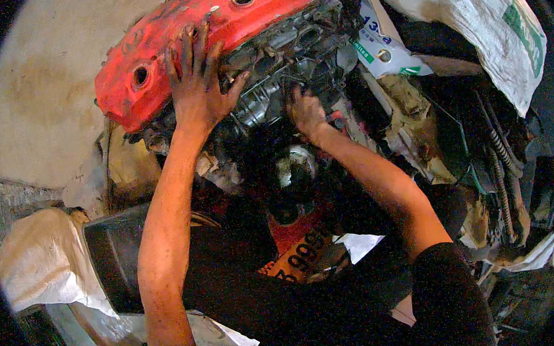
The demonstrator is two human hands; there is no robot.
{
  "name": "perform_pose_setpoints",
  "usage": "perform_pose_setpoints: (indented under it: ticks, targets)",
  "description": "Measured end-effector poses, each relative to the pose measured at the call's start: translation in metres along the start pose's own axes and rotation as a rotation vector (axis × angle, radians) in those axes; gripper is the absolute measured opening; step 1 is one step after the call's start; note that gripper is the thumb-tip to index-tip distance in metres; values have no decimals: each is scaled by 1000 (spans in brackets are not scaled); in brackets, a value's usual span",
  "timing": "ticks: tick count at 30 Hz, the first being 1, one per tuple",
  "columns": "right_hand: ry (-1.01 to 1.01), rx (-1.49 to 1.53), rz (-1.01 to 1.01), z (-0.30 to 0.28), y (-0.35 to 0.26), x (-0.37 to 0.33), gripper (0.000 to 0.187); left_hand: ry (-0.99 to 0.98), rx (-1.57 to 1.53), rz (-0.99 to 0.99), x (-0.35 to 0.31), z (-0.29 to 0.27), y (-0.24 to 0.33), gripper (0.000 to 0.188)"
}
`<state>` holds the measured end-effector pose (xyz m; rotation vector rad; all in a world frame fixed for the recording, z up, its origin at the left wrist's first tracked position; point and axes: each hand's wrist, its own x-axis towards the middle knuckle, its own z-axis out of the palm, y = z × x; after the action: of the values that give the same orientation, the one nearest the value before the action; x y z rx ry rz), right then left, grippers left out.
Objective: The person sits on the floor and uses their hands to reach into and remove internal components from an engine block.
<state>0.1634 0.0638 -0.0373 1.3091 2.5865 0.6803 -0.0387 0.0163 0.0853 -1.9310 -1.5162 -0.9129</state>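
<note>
A long, bright red metal cover with round holes lay slantwise across the top of the frame, left of centre, on a greasy, blackened metal engine part that showed along its lower right side. The left hand was spread wide over the cover's near edge, fingers apart and pointing up the frame, gripping nothing. The right hand, just right of centre, was narrow, its fingers curled in against the dark part; whether they pinched anything was hidden. A rounded, shiny silvery piece sat below, near the middle of the frame.

The step in hand seemed to be steadying the part from above while the right fingers worked at its side. The next move probably called for firm left-hand bracing and careful fingertip feel in that cramped, shadowed spot.
</note>
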Motion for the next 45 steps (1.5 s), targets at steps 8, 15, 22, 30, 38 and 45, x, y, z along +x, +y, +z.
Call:
perform_pose_setpoints:
  ticks: [8,15,22,30,38,45]
  targets:
    - [-358,315,97,-32,-2,18,28,-7,5,-7,-2,-21,-1,56]
    - [-4,400,327,-15,15,-6,20,-92,-28,-44,2,-11,4,55]
    - [-184,538,-151,18,21,-19,24,-111,14,-65,-4,-20,-5,55]
    - [357,1068,340,47,-84,3,40,-81,23,-11,7,-8,14,55]
    - [-227,666,-192,14,-4,-67,45,-40,-37,-91,5,-40,35,42]
    - [-806,838,48,104,130,-167,49,-446,-256,81,-30,12,122,23]
